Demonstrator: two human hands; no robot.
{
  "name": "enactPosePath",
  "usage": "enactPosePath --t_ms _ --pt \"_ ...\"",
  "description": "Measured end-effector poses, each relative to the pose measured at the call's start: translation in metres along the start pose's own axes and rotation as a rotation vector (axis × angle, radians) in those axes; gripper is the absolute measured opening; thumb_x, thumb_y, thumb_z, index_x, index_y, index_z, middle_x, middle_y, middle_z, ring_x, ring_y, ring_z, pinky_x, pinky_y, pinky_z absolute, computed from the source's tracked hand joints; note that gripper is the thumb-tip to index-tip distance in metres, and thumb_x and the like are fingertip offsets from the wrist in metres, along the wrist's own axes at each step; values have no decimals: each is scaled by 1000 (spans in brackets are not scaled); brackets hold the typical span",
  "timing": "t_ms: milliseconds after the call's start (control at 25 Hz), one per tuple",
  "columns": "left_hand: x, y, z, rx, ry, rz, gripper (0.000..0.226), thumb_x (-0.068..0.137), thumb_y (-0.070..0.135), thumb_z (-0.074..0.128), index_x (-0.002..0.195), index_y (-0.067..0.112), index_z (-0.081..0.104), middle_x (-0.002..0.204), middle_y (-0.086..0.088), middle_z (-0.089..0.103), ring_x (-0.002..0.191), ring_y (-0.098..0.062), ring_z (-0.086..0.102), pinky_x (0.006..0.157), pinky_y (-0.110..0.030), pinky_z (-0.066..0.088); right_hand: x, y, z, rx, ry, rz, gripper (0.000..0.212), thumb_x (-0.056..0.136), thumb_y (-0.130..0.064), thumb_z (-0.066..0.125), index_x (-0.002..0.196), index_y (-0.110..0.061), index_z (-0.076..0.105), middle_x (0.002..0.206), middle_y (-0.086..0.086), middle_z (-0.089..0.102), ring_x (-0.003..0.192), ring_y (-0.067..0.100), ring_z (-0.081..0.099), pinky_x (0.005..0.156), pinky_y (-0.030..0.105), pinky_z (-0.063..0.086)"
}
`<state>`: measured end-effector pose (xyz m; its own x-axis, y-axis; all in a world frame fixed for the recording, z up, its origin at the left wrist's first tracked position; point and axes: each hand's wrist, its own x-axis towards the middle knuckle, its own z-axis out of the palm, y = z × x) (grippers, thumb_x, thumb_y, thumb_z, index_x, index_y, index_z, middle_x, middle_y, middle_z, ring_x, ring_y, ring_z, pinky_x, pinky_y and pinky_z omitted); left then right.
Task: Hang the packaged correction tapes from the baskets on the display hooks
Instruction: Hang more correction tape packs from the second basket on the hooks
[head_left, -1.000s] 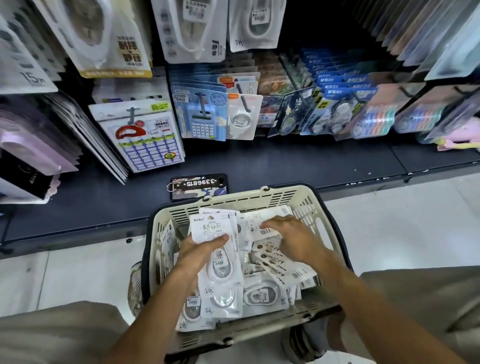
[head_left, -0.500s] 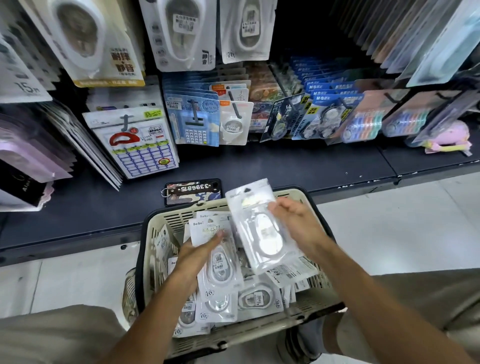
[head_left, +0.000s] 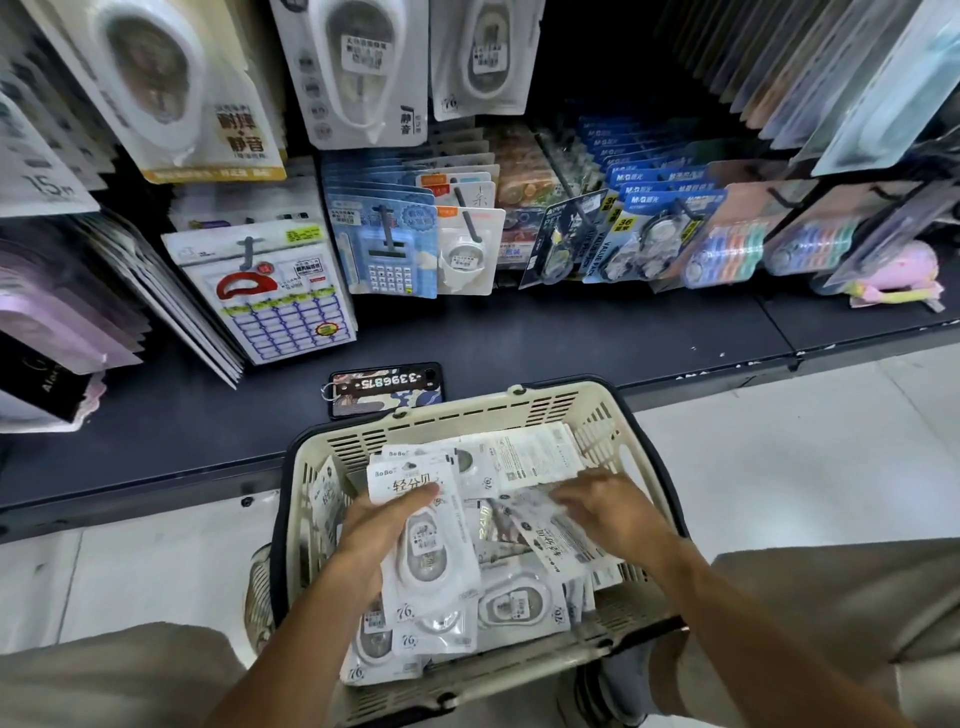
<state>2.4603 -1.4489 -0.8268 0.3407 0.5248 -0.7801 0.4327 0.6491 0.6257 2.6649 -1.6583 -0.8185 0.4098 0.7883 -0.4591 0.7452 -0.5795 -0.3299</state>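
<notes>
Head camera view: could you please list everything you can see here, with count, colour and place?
Basket: one, cream with black handles, on the floor before the shelf.
Correction tape packs: many, white, loose in the basket.
Held stack of packs: a few, white, above the basket's left half.
Phone: one, patterned case, flat on the shelf behind the basket.
Shelf: one, dark, under the hooks.
Hung stationery: many packs, white, blue and mixed, on hooks above the shelf.
Pink item: one, at the shelf's right end.
Left hand: gripping the stack.
Right hand: reaching among the loose packs; its grip is unclear.
</notes>
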Motion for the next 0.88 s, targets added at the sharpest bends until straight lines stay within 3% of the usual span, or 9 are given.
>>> enactPosePath --t_ms 80,160,200,280,400,520,600,760,880 --pt "-2 0 1 26 7 43 45 70 27 92 108 12 72 86 -4 81 74 -21 77 60 -28 55 2 -4 -12 450 295 51 19 102 -23 56 103 -30 74 95 2 75 86 24 71 80 43 59" --pt "-5 1 1 51 -1 73 42 73 25 90 110 12 74 84 0 81 72 -15 78 59 -25 55 7 -12 -35 971 475 134 22 102 -20 58 91 -25 76 88 6 77 80 33 74 68 43 62" --pt "-6 1 1 53 -9 88 44 73 28 90 112 12 74 84 2 81 74 -14 78 58 -24 55 9 -21 -44 1202 420 163 21 102 -20 57 94 -21 77 95 10 78 85 35 75 68 44 62" --pt "-8 2 2 68 -42 81 60 72 45 86 121 15 70 101 -1 80 96 -22 76 72 -29 58 12 -52 -43 1300 229 232 21 104 -25 53 102 -14 72 104 13 76 90 32 74 72 47 62" --pt "-17 9 4 64 -276 -25 75 76 72 66 132 22 66 128 -8 72 118 -32 69 100 -48 53 17 -103 -14 910 59 269 25 106 -34 46 100 -13 57 97 5 69 86 23 65 74 41 55" --pt "-14 7 0 131 -346 54 61 58 56 89 110 25 79 113 -5 79 95 -15 78 74 -28 62 18 -109 -10 712 -49 127 27 106 -38 44 105 -18 62 95 4 70 81 15 65 80 38 53" --pt "-11 2 -3 200 -257 59 77 48 55 97 114 22 73 111 -6 79 91 -18 78 69 -28 61 13 -76 -19 501 -41 145 17 103 -22 49 112 -25 63 97 4 74 80 11 69 78 34 56" --pt "-3 1 -8 151 -213 5 104 44 58 96 129 11 60 111 -12 77 99 -31 75 87 -43 59 -10 -10 -27 -86 -196 120 75 85 6 57 149 -29 43 152 -1 48 135 23 49 101 31 46" --pt "-4 4 -6 120 -201 7 100 45 53 94 128 9 60 106 -13 79 96 -31 77 90 -45 60 -11 -6 -18 -182 -361 229 68 87 -5 63 150 -23 42 152 3 46 137 24 48 106 34 44"
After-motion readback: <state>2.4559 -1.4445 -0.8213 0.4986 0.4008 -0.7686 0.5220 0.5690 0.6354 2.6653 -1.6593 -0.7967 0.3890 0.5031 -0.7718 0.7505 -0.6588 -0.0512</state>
